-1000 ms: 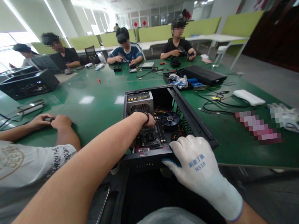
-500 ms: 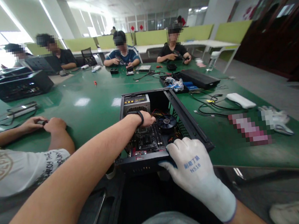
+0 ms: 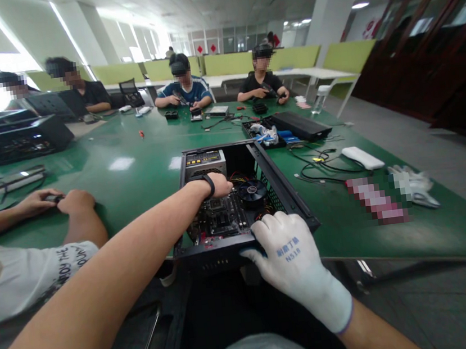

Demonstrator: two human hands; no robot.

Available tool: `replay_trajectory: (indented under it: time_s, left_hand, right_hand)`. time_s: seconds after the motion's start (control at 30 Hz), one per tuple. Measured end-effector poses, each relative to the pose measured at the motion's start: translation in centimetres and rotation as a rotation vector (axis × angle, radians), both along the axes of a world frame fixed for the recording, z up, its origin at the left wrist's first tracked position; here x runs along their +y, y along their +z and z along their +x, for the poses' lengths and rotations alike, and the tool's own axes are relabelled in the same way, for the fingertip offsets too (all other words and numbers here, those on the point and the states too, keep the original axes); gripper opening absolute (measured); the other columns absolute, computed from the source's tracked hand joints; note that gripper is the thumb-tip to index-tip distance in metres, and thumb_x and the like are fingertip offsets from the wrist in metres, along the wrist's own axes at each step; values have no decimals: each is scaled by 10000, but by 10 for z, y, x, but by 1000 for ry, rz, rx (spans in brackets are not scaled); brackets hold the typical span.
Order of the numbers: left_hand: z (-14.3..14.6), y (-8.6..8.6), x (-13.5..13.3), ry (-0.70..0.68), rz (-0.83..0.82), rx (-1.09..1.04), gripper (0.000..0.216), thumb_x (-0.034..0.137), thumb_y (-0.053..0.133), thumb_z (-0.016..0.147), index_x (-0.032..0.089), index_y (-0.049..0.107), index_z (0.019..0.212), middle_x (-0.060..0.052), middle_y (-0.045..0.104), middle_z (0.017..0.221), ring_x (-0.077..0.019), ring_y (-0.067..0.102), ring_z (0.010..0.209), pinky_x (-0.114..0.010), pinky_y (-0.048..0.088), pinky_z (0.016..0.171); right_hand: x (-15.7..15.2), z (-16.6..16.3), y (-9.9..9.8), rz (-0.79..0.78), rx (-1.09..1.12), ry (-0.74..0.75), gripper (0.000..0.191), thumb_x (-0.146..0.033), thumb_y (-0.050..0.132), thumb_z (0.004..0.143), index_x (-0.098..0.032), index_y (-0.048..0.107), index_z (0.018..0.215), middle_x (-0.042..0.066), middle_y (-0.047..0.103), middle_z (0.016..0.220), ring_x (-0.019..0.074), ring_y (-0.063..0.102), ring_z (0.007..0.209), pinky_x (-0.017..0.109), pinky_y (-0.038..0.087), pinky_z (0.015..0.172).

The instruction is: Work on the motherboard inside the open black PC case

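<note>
An open black computer case [image 3: 289, 196] lies flat at the near edge of the green table [image 3: 130, 164]. Inside I see the motherboard [image 3: 222, 221], a round black fan [image 3: 252, 190] and a grey power supply [image 3: 203, 159]. My bare left hand [image 3: 221, 187], with a black band on the wrist, reaches down into the case just left of the fan. Its fingers are hidden below the hand. My right hand [image 3: 287, 253] wears a white glove and curls over the near front edge of the case.
A neighbour's two hands [image 3: 56, 203] rest on the table at left. Another black case [image 3: 16, 139] stands far left. Cables [image 3: 321, 166], a white power strip [image 3: 362, 157], white gloves [image 3: 415, 183] and a flat black chassis [image 3: 299, 125] lie at right. Several people sit across.
My head has turned a little to the right, so everything sits further left in view. Both hands keep their places at the case.
</note>
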State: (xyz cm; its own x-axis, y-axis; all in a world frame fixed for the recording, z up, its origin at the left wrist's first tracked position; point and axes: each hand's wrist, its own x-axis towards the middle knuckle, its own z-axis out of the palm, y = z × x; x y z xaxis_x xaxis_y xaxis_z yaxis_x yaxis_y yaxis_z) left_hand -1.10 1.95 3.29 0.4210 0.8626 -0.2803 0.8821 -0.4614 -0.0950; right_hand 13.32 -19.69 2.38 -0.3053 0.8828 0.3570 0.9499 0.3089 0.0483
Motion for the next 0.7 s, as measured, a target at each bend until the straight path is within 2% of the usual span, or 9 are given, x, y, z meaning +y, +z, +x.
replay_trajectory:
  time_s: [0.2,0.43,0.7]
  left_hand:
    - [0,17,3,-2,73,-75,591,407,282,904,52,708,1110,-231,680,1206,-284,653,1094,-309,492,886]
    - [-19,34,7,55,219,-239,526,360,271,912,97,717,1001,-195,713,1129,-278,666,1040,-319,487,870]
    - [-27,43,-13,64,193,-315,457,341,287,916,134,694,925,-153,726,1054,-252,667,983,-312,476,844]
  right_hand:
    - [23,6,6,-12,-18,13,359,-571,627,841,-220,563,885,61,606,888,247,498,852,369,242,713]
    - [71,8,8,-4,-56,16,398,-589,592,858,-207,593,969,89,637,969,259,526,918,364,267,720]
    - [108,4,9,-13,-70,9,477,-628,478,904,-185,596,1036,129,649,1028,261,544,961,366,304,765]
